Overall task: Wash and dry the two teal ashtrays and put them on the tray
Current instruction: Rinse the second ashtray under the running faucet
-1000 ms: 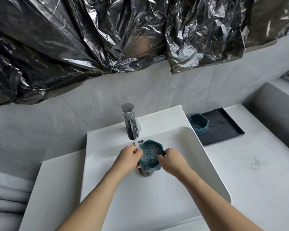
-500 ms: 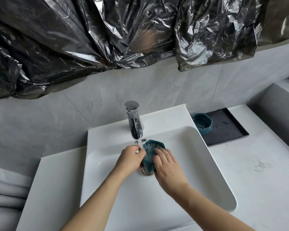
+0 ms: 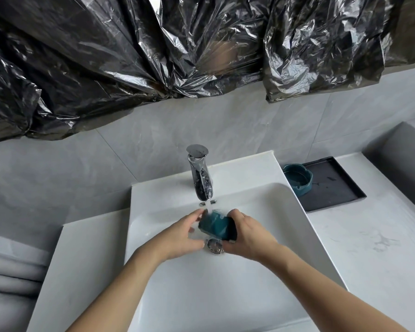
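A teal ashtray (image 3: 215,225) is held on its side under the running water of the chrome tap (image 3: 201,178), over the white sink (image 3: 225,283). My right hand (image 3: 246,234) grips it from the right, fingers curled round its rim. On its left side my left hand (image 3: 183,233) touches it with loosely spread fingers. The second teal ashtray (image 3: 298,179) stands upright at the left end of the black tray (image 3: 338,188), on the counter right of the sink.
The sink's drain plug (image 3: 215,245) shows just below the held ashtray. A white counter (image 3: 369,248) runs to the right, with a grey ledge (image 3: 405,159) at its far end. Black plastic sheeting (image 3: 177,56) hangs above the grey tiled wall. Folded grey towels (image 3: 7,271) lie at the left.
The ashtray has been turned from facing up to lying on its side under the stream. My right hand has shifted from over it to its right side, and my left fingers have loosened.
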### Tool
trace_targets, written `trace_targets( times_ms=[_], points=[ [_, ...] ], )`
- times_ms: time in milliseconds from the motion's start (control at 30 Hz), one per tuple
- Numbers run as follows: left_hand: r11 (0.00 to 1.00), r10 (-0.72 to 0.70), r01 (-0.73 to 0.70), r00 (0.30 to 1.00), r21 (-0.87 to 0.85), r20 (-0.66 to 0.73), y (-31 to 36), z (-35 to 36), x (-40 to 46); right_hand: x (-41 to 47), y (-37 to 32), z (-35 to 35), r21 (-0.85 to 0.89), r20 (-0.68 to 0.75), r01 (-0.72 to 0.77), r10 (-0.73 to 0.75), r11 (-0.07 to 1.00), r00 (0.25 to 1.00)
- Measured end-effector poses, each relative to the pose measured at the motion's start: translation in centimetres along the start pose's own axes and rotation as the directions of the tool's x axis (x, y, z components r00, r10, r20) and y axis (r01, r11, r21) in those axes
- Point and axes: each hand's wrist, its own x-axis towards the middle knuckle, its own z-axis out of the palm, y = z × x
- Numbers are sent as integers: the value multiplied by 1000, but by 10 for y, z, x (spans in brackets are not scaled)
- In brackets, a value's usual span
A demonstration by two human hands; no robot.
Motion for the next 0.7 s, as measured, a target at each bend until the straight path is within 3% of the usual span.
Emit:
trace_targets(
  times_ms=[133, 267, 333, 533, 633, 700],
  points=[
    [951, 233, -196, 962, 240, -141, -6, 1, 10, 16, -1, -9, 15, 55, -1, 0, 1000, 998],
    [928, 280, -210, 938, 309, -204, 3, -2, 20, 26, -5, -12, 57, 74, 28, -32, 998, 997],
    [935, 274, -208, 938, 286, -213, 5, -5, 22, 26, -2, -11, 119, 70, 37, -46, 992, 996],
    [983, 149, -169, 962, -70, -227, -10, 0, 24, 20, 19, 5, 293, -25, 26, -19, 956, 999],
    [985, 149, -164, 969, -62, -199, -9, 2, 23, 22, 21, 6, 291, -32, 19, -10, 957, 999],
    [984, 178, -173, 962, 42, -206, -6, 1, 23, 26, 18, 3, 287, -13, 31, -28, 958, 1000]
  ],
)
